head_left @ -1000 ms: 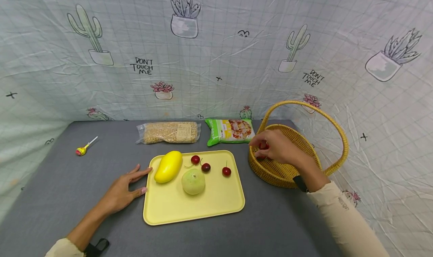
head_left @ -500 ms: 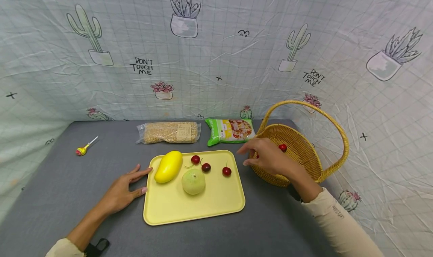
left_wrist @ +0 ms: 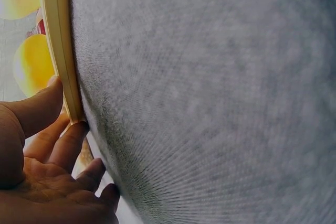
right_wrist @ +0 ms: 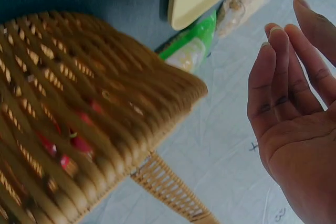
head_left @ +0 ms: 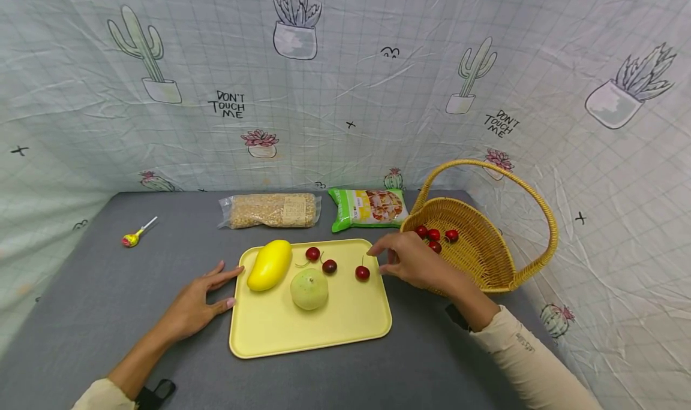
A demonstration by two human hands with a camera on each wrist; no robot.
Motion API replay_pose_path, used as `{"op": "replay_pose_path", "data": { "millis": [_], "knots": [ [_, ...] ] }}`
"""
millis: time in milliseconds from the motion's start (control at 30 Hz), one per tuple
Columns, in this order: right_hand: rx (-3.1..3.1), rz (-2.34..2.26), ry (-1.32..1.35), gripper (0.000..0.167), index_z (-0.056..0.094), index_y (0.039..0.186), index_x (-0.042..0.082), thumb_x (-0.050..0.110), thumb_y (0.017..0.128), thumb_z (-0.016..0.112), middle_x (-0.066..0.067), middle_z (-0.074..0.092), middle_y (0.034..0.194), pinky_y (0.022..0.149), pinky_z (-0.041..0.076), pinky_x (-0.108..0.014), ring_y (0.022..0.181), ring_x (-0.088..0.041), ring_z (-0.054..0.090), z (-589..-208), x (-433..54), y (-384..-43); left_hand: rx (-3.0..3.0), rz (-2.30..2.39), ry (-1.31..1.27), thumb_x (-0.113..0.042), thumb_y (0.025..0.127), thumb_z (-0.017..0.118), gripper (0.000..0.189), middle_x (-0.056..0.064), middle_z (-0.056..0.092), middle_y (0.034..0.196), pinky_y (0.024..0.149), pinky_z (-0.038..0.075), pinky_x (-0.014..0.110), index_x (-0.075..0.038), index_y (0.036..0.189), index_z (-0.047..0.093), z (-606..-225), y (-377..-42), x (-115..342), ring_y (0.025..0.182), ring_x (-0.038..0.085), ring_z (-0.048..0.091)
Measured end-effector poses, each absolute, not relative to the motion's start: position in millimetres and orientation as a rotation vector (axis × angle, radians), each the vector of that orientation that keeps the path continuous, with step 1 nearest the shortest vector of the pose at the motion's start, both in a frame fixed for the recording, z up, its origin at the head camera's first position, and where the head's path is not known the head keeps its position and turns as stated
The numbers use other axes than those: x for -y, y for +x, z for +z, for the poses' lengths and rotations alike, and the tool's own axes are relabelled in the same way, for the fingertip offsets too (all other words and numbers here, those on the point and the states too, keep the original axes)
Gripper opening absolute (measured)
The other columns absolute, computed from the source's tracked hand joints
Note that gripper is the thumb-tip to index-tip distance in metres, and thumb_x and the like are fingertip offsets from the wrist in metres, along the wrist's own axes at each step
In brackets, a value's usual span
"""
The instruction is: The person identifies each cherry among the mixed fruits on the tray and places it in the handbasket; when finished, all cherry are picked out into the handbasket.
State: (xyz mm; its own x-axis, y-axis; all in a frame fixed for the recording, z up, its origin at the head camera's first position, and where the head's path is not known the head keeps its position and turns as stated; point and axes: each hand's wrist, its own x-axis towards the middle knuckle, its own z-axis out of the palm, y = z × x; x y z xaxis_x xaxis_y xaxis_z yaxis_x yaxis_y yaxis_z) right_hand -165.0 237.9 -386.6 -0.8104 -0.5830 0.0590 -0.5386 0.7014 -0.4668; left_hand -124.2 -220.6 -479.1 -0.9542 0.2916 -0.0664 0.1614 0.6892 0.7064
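My left hand (head_left: 194,305) rests on the grey table with thumb and fingertips against the left rim of a yellow tray (head_left: 345,323). On this tray lie a yellow mango (head_left: 269,265), a round pale green fruit (head_left: 309,289) and three dark red cherries. My right hand (head_left: 410,260) hovers at the tray's right edge, thumb and fingers apart and nothing between them. Nearest to its fingertips is the rightmost cherry (head_left: 362,273), its stem upward. Behind that hand stands a wicker basket (head_left: 483,242) with several red cherries (head_left: 433,235) inside; the hand hides its front left side.
The basket's tall handle (head_left: 549,218) arches up on the right. Behind the tray lie a clear bag of grains (head_left: 270,211) and a green snack packet (head_left: 369,208). A lollipop (head_left: 137,232) lies at the far left. A patterned cloth (head_left: 345,98) hangs behind the table.
My right hand has come out of the basket and moved left to the tray's edge, leaving a red cherry behind. The cherries in the basket now show. My left hand has stayed put.
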Motion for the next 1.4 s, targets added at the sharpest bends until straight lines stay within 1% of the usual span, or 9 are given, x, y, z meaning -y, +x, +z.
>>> {"op": "replay_pose_path", "data": {
  "millis": [133,233,333,467,633,767,900,1200,1400],
  "knots": [
    [-2.777,-0.733,-0.921,0.036,0.079,0.123,0.008,0.009,0.088,0.087,-0.009,0.079,0.112,0.064,0.052,-0.019,0.073,-0.002,0.059,-392.9,-233.9,-165.0,-2.721,1.123,0.369,-0.020,0.093,0.082,0.068,0.034,0.031,0.168,0.116,0.028,0.080,-0.017,0.156,0.057,-479.1,-124.3,220.9,0.155,0.059,0.029],
    [-2.751,-0.741,-0.925,0.036,0.078,0.124,0.006,0.009,0.089,0.087,-0.009,0.078,0.107,0.062,0.051,-0.020,0.071,-0.002,0.056,-398.3,-231.9,-165.8,-2.718,1.126,0.368,-0.019,0.093,0.082,0.068,0.034,0.031,0.168,0.116,0.028,0.080,-0.017,0.156,0.056,-479.2,-124.4,220.7,0.155,0.059,0.028],
    [-2.744,-0.733,-0.917,0.035,0.079,0.123,0.007,0.009,0.089,0.087,-0.004,0.074,0.093,0.060,0.047,-0.020,0.066,-0.002,0.052,-404.0,-228.6,-166.4,-2.719,1.126,0.367,-0.020,0.094,0.082,0.068,0.034,0.031,0.168,0.116,0.028,0.080,-0.017,0.156,0.056,-479.1,-124.5,220.4,0.155,0.059,0.028],
    [-2.733,-0.727,-0.903,0.033,0.079,0.122,0.007,0.008,0.090,0.085,-0.003,0.074,0.094,0.060,0.046,-0.020,0.063,-0.003,0.051,-410.0,-223.8,-165.9,-2.723,1.122,0.363,-0.020,0.094,0.082,0.067,0.033,0.032,0.168,0.116,0.028,0.080,-0.017,0.156,0.057,-479.6,-124.9,220.5,0.155,0.059,0.029],
    [-2.711,-0.733,-0.916,0.033,0.079,0.122,0.007,0.006,0.090,0.085,-0.007,0.078,0.110,0.065,0.051,-0.020,0.071,-0.006,0.058,-417.4,-218.8,-165.8,-2.722,1.122,0.361,-0.019,0.093,0.082,0.067,0.033,0.032,0.168,0.116,0.028,0.080,-0.017,0.156,0.057,-479.9,-125.3,220.8,0.155,0.059,0.028],
    [-2.738,-0.699,-0.952,0.033,0.079,0.122,0.006,0.005,0.089,0.086,-0.008,0.079,0.116,0.072,0.054,-0.023,0.083,-0.016,0.068,-424.2,-215.1,-167.2,-2.721,1.129,0.366,-0.019,0.093,0.082,0.067,0.034,0.032,0.168,0.116,0.028,0.080,-0.016,0.156,0.057,-479.0,-125.1,220.8,0.155,0.059,0.028],
    [-2.786,-0.648,-0.956,0.032,0.080,0.120,0.006,0.005,0.088,0.086,-0.008,0.079,0.114,0.077,0.056,-0.027,0.092,-0.021,0.072,-429.1,-213.1,-168.0,-2.722,1.127,0.366,-0.019,0.093,0.082,0.067,0.034,0.032,0.168,0.117,0.028,0.080,-0.016,0.156,0.057,-478.4,-124.8,220.6,0.155,0.059,0.028],
    [-2.857,-0.604,-0.916,0.034,0.081,0.117,0.005,0.004,0.084,0.090,-0.009,0.077,0.108,0.072,0.055,-0.026,0.083,-0.020,0.069,-432.3,-214.9,-167.8,-2.711,1.138,0.365,-0.018,0.093,0.082,0.067,0.034,0.031,0.168,0.117,0.027,0.080,-0.016,0.156,0.057,-478.8,-125.1,220.5,0.155,0.060,0.028],
    [-2.860,-0.568,-0.910,0.031,0.081,0.113,0.005,0.003,0.083,0.090,-0.008,0.075,0.103,0.079,0.059,-0.031,0.092,-0.020,0.070,-434.3,-216.5,-166.7,-2.705,1.158,0.369,-0.018,0.093,0.082,0.067,0.034,0.031,0.168,0.116,0.027,0.080,-0.015,0.155,0.057,-480.1,-125.6,222.1,0.155,0.060,0.027]
  ]
}}
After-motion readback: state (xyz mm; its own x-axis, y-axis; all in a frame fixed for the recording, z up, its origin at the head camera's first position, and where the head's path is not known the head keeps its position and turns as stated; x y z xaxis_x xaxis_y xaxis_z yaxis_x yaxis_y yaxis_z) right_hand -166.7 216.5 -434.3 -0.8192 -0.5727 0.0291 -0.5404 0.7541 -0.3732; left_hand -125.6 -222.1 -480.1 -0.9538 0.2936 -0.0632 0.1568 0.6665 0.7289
